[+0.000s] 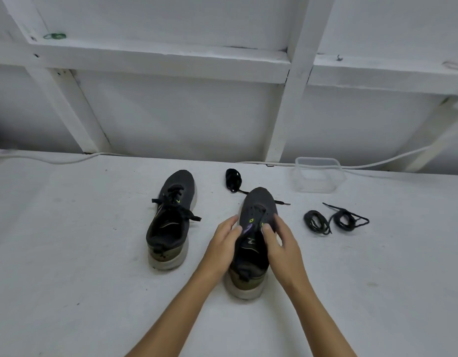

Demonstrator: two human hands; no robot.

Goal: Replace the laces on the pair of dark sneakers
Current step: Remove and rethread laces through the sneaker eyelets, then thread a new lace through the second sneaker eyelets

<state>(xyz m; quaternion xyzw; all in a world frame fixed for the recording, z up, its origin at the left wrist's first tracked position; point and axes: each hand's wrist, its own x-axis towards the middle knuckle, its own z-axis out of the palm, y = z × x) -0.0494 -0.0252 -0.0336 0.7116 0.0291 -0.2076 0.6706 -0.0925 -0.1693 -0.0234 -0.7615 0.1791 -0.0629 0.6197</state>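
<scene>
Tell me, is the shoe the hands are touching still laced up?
No, unlaced. The right sneaker shows bare eyelets with no lace across them, while the left sneaker keeps its lace.

Only one view here, a wide-angle cam on the person's head, looking forward and down over a white table [68, 253]. It sits close enough that both forearms run in from the bottom edge, with the left hand [224, 240] and right hand [279, 243] around mid-frame. The top half catches the white framed wall [184, 119] behind, its straight beams bent by the lens.
</scene>
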